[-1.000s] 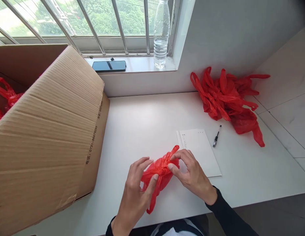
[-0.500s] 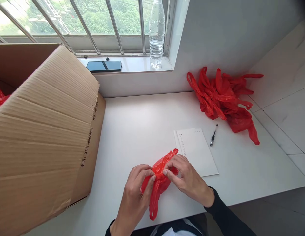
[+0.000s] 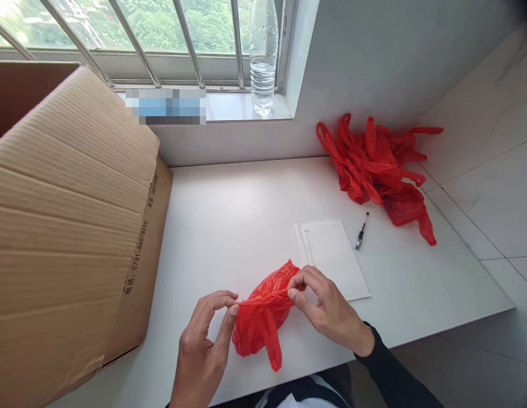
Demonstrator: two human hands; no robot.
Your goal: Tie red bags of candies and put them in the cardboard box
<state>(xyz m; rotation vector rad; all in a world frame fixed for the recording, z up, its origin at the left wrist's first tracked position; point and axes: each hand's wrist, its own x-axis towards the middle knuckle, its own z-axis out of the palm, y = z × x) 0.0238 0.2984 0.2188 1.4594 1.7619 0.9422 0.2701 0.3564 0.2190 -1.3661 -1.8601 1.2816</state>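
A small red plastic bag point(image 3: 263, 317) lies crumpled at the near edge of the white table point(image 3: 242, 221). My left hand point(image 3: 204, 345) pinches one of its handles between thumb and forefinger and holds it stretched to the left. My right hand point(image 3: 325, 306) pinches the other end of the same stretched strip, just right of the bag. Both hands are closed on the bag, a short way apart, with the taut strip between them. One loose handle hangs down toward me.
A large cardboard box point(image 3: 72, 226) fills the left side, its flap leaning over the table. A pile of red bags point(image 3: 374, 164) lies at the back right, beside a pen point(image 3: 361, 232) and a white sheet point(image 3: 331, 255). A water bottle point(image 3: 263, 62) stands on the windowsill.
My hands have drawn apart, the left one moving left and toward me, pulling the bag's handle taut between them. The view has shifted slightly to the right.
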